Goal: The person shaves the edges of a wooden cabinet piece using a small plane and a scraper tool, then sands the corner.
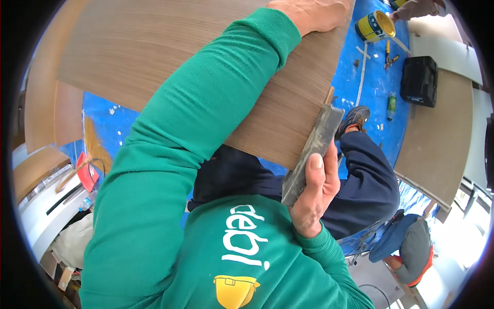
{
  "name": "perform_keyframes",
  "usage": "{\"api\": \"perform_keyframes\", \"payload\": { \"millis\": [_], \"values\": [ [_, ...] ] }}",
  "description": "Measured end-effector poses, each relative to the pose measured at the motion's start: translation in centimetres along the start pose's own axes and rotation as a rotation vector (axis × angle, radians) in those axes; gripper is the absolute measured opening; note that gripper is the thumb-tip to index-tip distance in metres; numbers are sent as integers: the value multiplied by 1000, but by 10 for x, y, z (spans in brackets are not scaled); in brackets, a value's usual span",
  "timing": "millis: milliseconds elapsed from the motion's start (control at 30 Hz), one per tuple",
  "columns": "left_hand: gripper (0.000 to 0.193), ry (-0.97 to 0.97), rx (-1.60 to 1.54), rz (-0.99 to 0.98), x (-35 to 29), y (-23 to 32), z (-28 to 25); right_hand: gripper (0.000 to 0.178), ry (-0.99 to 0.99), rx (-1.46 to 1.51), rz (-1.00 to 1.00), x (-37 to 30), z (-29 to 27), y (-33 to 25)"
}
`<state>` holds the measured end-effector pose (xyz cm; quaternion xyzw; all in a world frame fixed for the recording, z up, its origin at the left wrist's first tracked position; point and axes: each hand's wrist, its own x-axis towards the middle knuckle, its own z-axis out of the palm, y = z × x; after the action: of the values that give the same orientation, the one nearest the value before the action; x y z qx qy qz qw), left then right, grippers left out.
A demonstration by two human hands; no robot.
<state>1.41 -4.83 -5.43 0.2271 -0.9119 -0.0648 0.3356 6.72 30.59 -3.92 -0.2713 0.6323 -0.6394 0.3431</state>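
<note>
A wood-grain panel (206, 46) lies across the upper middle, in front of my body. My left arm, in a green sleeve, reaches over it. At the top, my left hand (311, 14) rests over the panel near its right edge, fingers curled; what is under them is hidden and the frame cuts part of it off. My right hand (315, 188) grips a grey, scuffed flat strip-shaped tool (314, 149), thumb on its face and fingers behind. The tool stands along the panel's near right edge, and a small brown wooden piece (329, 96) shows at its far end.
Blue sheeting (350, 72) covers the floor. At the upper right, another person's hand is at a yellow-and-dark can (374, 26). Pliers (391, 57), a black case (419, 81) and a green bottle (391, 106) lie beyond. Another person (411, 247) bends low right; a broom (95, 147) stands left.
</note>
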Motion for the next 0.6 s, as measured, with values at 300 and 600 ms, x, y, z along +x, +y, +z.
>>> {"api": "perform_keyframes", "payload": {
  "millis": [300, 600],
  "values": [
    [29, -101, -28, -77, -1, 2, -12, 65, -25, -172, -84, 15, -4, 7],
    [31, -136, -104, -120, -2, 1, -19, 64, -36, -143, -63, 53, 3, -3]
  ]
}}
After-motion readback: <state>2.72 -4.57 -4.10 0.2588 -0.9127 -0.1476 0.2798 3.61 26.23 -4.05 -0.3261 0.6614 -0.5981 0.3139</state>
